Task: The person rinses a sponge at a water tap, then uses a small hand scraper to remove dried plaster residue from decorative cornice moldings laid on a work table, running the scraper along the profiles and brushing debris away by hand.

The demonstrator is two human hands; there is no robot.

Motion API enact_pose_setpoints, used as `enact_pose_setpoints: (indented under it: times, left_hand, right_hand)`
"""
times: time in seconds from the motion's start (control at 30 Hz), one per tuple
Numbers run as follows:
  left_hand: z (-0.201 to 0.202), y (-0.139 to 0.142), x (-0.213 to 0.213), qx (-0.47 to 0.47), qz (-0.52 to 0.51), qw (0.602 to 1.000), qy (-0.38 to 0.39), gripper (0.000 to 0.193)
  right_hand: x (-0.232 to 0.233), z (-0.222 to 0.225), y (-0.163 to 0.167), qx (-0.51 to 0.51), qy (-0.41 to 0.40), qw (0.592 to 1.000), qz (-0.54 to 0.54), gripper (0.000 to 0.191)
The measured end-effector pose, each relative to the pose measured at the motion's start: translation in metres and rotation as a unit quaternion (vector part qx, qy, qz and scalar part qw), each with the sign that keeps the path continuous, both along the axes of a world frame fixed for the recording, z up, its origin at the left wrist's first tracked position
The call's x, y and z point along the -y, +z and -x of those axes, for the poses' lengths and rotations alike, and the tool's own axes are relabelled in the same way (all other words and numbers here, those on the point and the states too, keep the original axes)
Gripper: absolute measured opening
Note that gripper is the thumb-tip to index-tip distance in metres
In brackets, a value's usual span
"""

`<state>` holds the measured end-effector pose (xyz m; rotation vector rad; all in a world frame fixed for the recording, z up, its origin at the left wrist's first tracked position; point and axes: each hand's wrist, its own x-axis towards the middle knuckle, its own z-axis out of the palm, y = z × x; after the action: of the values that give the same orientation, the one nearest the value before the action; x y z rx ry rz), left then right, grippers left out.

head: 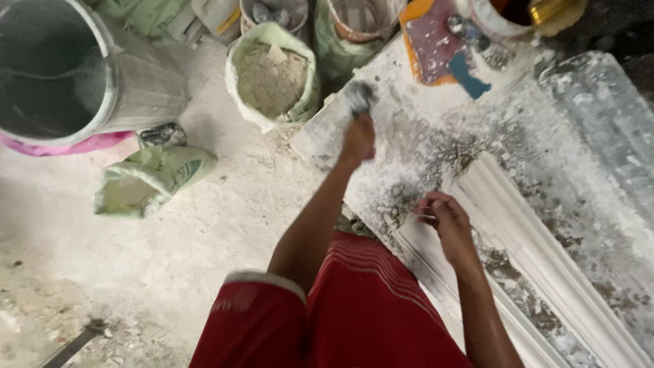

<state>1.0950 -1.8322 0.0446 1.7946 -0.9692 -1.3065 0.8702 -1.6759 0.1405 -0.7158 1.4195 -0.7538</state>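
My left hand (359, 136) reaches forward over the far corner of a plaster-spattered work table (545, 129) and grips a grey, blurred lump or brush (359, 97). My right hand (444, 219) rests on the near end of a long white plaster cornice moulding (524, 238) that lies diagonally on the table. Its fingers pinch thin fibres. Grey debris and fibre strands (463, 160) lie scattered beside the moulding.
An open sack of pale powder (272, 78) stands by the table corner. A large grey bin (75, 68) is at top left, a green-white bag (153, 180) lies on the dusty floor. Buckets (504, 17) and an orange-edged board (432, 41) crowd the top.
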Motion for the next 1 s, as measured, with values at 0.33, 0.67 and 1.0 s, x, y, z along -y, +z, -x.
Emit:
enact_pose_setpoints:
  times: [0.33,0.67,1.0]
  left_hand:
    - [-0.137,0.043,-0.056,0.359,-0.116,0.902,-0.209,0.055]
    - [-0.123,0.019,0.053,0.479,0.181,0.826,-0.235,0.012]
    - [-0.038,0.049,0.06,0.427,0.181,0.851,-0.244,0.025]
  right_hand:
    - [0.016,0.002,-0.002,-0.027,0.028,0.999,0.021,0.027]
    - [-0.024,0.007,0.013,-0.036,-0.028,0.998,0.039,0.026]
    - [-0.071,0.033,0.029,-0.061,-0.105,0.991,0.063,0.025]
